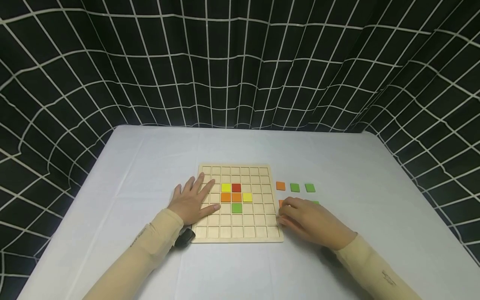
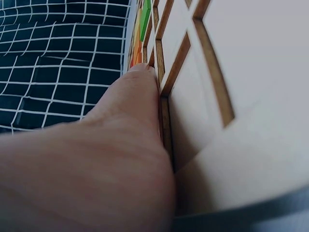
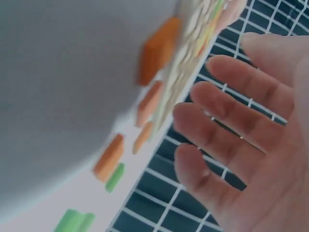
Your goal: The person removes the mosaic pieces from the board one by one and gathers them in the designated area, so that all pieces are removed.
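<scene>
A wooden grid board (image 1: pixel 262 218) lies on the table. My left hand (image 1: pixel 189 204) rests with spread fingers over its left side; the left wrist view shows the thumb (image 2: pixel 137 84) along the board's surface. In the middle cells sit a red tile (image 1: pixel 236 188), a green tile (image 1: pixel 237 208), two orange tiles (image 1: pixel 231 197) and two yellow tiles (image 1: pixel 247 197). My right hand (image 1: pixel 315 221) hovers beside the board's right edge with loosely bent fingers and nothing between them. Below it, partly hidden in the head view, lie orange tiles (image 3: pixel 158 50) and green tiles (image 3: pixel 116 178).
Right of the board's upper part are a loose orange tile (image 1: pixel 280 186) and two green tiles (image 1: pixel 295 188). A white cloth covers the table (image 1: pixel 150 158). Black curtains with a white grid (image 1: pixel 240 62) hang behind and at both sides. A dark device (image 1: pixel 185 238) sits at my left wrist.
</scene>
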Motion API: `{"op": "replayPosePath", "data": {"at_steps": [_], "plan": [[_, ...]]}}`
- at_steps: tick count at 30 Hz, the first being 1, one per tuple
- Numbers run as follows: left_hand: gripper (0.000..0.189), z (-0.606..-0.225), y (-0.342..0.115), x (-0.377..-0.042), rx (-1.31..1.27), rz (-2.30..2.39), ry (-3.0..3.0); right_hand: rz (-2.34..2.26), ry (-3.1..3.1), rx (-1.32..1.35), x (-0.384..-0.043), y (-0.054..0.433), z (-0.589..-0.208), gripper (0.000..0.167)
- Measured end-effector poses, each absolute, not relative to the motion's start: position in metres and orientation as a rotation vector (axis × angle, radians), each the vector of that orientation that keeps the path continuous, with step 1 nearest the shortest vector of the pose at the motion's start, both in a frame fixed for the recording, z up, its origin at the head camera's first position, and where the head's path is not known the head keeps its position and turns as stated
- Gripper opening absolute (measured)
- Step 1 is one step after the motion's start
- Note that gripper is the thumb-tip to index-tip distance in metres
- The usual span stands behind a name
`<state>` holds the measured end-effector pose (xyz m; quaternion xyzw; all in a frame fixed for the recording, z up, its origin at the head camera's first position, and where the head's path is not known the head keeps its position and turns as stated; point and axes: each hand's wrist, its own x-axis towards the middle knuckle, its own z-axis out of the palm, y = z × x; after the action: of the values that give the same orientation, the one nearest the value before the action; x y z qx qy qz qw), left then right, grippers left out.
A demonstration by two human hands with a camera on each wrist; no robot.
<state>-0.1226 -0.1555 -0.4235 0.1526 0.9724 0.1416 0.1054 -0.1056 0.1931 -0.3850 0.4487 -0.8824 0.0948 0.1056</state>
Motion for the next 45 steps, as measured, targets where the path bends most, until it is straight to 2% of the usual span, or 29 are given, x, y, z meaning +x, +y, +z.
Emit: {"op": "replayPosePath", "data": {"at_steps": [10, 19, 45], "plan": [[0.079, -0.421, -0.156, -0.121, 0.441, 0.394, 2.865, 0.121, -2.597, 1.455, -0.135, 0.146, -0.368, 0.006], [0.079, -0.415, -0.152, -0.12, 0.449, 0.386, 2.856, 0.115, -2.721, 1.462, -0.155, 0.12, -0.375, 0.012], [0.08, -0.426, -0.155, -0.123, 0.448, 0.408, 2.881, 0.163, -2.647, 1.498, -0.162, 0.114, -0.386, 0.014]]}}
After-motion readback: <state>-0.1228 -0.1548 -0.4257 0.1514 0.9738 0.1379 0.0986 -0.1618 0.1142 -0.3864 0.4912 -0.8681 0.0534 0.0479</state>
